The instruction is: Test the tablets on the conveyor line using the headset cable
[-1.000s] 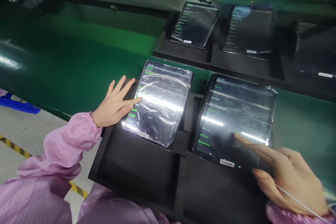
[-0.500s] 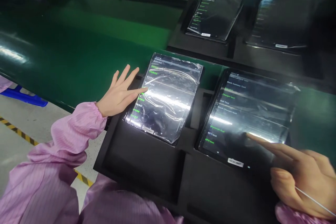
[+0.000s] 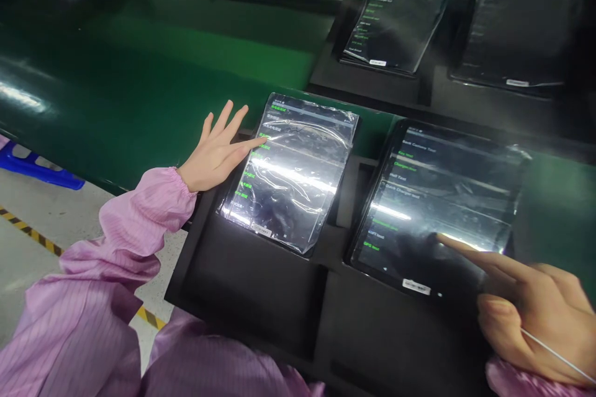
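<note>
My left hand (image 3: 218, 155) has its fingers spread, and its index fingertip touches the screen of the left tablet (image 3: 293, 198). That tablet is covered in wrinkled clear film, shows green and white lines of text, and has a small white label at its lower edge. On the right, my right hand (image 3: 535, 304) points with its index finger stretched over the right tablet (image 3: 447, 198), the other fingers curled and holding nothing. The fingertip is at the lower middle of the screen; whether it touches I cannot tell. Both tablets lie on a black compartmented tray (image 3: 251, 279).
Behind, a second black tray (image 3: 372, 84) carries a lit tablet (image 3: 395, 28) and a darker tablet (image 3: 521, 37). A green work surface (image 3: 139, 74) stretches away to the left. Below it are a blue plastic item (image 3: 41, 167) and yellow-black floor tape (image 3: 32, 236).
My left hand has slid slightly up the left tablet, and its list of text has scrolled upward. My right hand has barely moved. The view has shifted a little.
</note>
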`<action>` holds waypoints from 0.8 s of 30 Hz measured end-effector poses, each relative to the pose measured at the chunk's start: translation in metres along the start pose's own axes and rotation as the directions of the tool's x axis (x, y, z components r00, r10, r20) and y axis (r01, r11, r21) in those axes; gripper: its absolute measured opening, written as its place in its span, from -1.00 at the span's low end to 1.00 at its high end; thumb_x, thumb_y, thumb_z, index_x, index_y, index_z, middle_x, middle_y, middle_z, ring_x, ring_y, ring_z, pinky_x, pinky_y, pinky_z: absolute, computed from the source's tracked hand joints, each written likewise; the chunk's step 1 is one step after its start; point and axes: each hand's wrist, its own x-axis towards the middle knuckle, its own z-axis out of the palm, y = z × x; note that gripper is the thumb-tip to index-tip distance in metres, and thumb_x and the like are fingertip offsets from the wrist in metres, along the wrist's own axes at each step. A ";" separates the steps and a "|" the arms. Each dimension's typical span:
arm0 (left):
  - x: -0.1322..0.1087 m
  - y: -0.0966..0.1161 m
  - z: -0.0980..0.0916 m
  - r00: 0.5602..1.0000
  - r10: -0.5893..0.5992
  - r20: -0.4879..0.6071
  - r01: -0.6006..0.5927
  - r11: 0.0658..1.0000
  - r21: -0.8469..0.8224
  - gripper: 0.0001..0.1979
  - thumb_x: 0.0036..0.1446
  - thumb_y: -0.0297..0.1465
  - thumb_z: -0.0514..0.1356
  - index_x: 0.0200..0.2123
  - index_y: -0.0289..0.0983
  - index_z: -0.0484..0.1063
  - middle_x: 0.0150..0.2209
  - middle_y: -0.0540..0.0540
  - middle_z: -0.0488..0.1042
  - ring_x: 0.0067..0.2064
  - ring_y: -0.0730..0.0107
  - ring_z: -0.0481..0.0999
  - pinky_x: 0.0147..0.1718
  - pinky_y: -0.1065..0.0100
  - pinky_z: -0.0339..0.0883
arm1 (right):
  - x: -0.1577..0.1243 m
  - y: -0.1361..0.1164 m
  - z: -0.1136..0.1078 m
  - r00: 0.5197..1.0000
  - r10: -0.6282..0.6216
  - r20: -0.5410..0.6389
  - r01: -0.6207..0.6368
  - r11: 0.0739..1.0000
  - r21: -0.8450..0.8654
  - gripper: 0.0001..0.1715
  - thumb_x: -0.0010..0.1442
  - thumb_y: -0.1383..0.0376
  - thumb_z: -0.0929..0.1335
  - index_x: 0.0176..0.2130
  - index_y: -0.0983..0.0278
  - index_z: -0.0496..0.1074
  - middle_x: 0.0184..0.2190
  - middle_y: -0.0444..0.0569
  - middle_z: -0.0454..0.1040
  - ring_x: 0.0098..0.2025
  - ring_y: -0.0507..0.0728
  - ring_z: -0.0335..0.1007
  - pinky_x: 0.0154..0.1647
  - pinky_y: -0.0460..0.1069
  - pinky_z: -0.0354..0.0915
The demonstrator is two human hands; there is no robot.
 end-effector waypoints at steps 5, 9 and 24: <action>0.000 0.001 0.001 1.000 0.001 -0.004 -0.001 1.000 0.001 -0.43 0.40 -0.05 -0.27 0.23 0.00 0.34 0.47 0.08 -0.18 0.46 -0.12 -0.38 0.33 -0.27 -0.47 | -0.001 0.000 0.000 1.000 0.008 -0.019 -0.008 1.000 0.025 -0.34 0.36 -0.11 0.04 0.15 0.16 0.35 -0.19 0.06 0.56 -0.37 0.26 0.26 -0.18 0.14 0.36; -0.012 0.006 -0.001 0.998 0.060 0.012 -0.060 0.998 0.012 -0.46 0.40 -0.05 -0.24 0.23 0.02 0.34 0.47 0.09 -0.19 0.46 -0.11 -0.35 0.34 -0.28 -0.45 | 0.000 -0.003 -0.002 1.000 0.000 -0.022 0.000 1.000 0.001 -0.34 0.38 -0.09 0.02 0.14 0.18 0.35 -0.18 0.08 0.57 -0.36 0.24 0.30 -0.14 0.13 0.39; -0.083 0.028 -0.009 0.980 0.132 0.149 -0.142 0.988 0.058 -0.55 0.35 -0.27 0.01 0.27 0.15 0.24 0.47 0.07 -0.23 0.46 -0.08 -0.25 0.32 -0.32 -0.35 | -0.004 0.017 0.008 0.996 -0.087 -0.025 0.087 0.996 0.003 -0.38 0.40 -0.02 0.01 0.12 0.23 0.35 -0.30 0.09 0.57 -0.40 0.24 0.25 -0.30 0.08 0.32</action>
